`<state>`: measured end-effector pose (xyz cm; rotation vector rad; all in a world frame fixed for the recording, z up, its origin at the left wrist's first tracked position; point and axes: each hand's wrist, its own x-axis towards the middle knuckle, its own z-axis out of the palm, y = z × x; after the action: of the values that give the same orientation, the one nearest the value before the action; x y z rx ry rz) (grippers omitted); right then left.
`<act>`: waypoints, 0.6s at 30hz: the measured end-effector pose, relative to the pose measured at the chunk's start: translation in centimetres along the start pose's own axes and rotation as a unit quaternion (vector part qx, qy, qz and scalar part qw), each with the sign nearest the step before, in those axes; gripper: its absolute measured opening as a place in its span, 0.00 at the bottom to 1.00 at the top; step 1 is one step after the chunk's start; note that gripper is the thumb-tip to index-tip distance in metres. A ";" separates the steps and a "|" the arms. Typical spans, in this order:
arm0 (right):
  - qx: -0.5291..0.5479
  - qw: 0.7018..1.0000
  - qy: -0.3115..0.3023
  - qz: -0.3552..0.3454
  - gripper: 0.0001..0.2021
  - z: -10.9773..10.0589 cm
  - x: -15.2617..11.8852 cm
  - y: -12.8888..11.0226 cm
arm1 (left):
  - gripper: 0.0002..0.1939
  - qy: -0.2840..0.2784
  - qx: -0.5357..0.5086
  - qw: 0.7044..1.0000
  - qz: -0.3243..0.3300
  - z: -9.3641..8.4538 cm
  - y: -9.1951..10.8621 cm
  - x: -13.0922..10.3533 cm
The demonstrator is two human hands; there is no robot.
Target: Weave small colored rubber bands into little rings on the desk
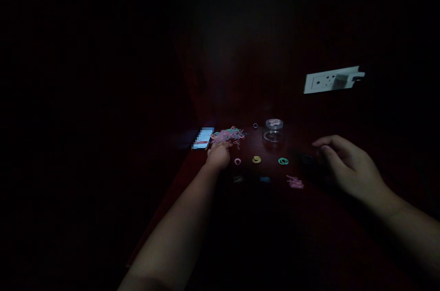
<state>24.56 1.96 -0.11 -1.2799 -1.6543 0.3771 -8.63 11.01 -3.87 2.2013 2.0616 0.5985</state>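
Observation:
My left hand [219, 156] is at the near edge of a tangled heap of small rubber bands [227, 134], mostly pink with some teal and orange. Its fingers are mostly hidden behind the back of the hand. On the right, my right hand [349, 162] is above the table, thumb and forefinger bent close together; anything between them is too dark to make out. Near its fingertips lies a faint dark band group [307, 159]. Sorted bands lie between the hands: pink [237, 161], yellow [256, 159], green [283, 161], pale [238, 179], blue [264, 179] and pink-purple [295, 182].
A clear round jar [273, 134] with a patterned lid stands behind the sorted bands. One small ring [255, 125] lies left of it. A lit phone [203, 138] sits beside the heap. A wall socket [331, 80] holds a plug. The surroundings are very dark.

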 end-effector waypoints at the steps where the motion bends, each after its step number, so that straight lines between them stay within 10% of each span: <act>1: -0.002 1.000 0.000 0.001 0.09 0.0 0.0 0.0 | 0.22 0.002 -0.002 1.000 0.000 0.1 -0.1 0.0; 18: 0.024 0.999 -0.004 -0.020 0.09 0.2 -0.2 -0.1 | 0.22 0.061 -0.054 0.996 0.023 0.2 -0.3 0.4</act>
<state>24.32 1.79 -0.28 -1.2083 -1.6647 0.3953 -8.86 11.44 -4.09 2.2085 1.9862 0.8485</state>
